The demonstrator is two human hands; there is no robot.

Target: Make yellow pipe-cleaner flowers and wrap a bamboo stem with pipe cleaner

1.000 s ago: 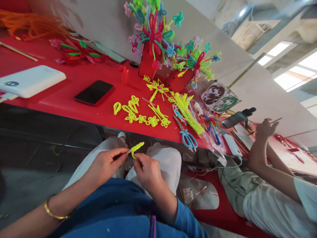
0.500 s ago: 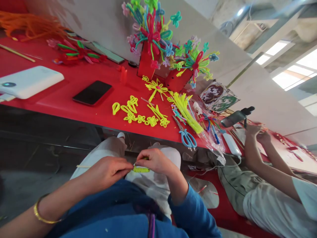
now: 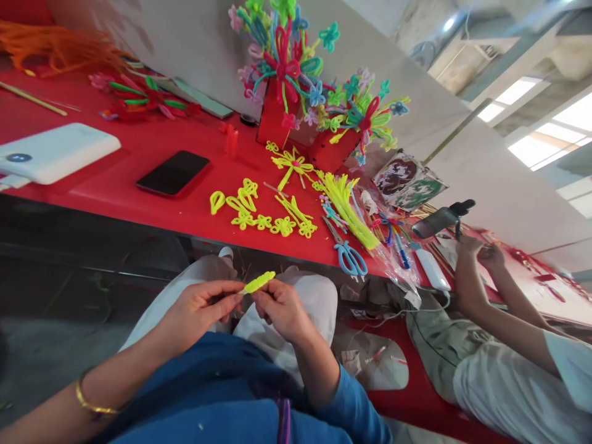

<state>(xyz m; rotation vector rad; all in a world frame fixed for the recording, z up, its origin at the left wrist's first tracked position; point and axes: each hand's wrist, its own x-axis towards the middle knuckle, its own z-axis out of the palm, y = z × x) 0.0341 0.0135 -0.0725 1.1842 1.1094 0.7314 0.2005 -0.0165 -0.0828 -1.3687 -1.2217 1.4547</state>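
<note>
A fuzzy yellow piece (image 3: 259,282), wound thick with a thin pale end at its left, is held over my lap. My left hand (image 3: 203,311) pinches the pale end between thumb and fingers. My right hand (image 3: 281,305) has its fingers closed at the underside of the yellow piece. On the red table (image 3: 198,219) in front lie yellow fuzzy flowers and loops (image 3: 282,226), a yellow flower with a stem (image 3: 293,163), a bundle of yellow stems (image 3: 346,206) and blue-handled scissors (image 3: 351,259).
A black phone (image 3: 173,173) and a white device (image 3: 60,151) lie at the left. Two red vases with colourful fuzzy flowers (image 3: 282,68) stand at the back. At the right are a white power bank (image 3: 433,269), a cable and a person's hands (image 3: 481,250).
The yellow piece has been raised and tilted, now pointing up to the right. My left hand has moved slightly up and left, and my right hand has turned, showing more of the piece.
</note>
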